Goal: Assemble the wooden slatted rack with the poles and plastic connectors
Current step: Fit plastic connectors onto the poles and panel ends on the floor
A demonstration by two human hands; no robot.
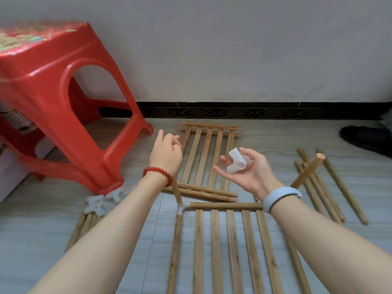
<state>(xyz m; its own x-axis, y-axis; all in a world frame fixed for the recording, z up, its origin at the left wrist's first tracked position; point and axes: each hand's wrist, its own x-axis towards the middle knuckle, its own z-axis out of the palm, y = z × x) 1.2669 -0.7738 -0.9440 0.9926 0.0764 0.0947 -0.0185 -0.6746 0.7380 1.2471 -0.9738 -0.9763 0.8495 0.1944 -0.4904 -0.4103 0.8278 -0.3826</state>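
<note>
Right hand, palm up, fingers curled loosely around a translucent white plastic corner connector, held above the far wooden slatted panel. Left hand raised, fingers loosely curled, holding nothing. Near wooden slatted panel lies flat on the floor, slats running toward the wall; a fitted white connector joins its poles at the left corner. Loose wooden poles lie right; red plastic stool stands left.
</note>
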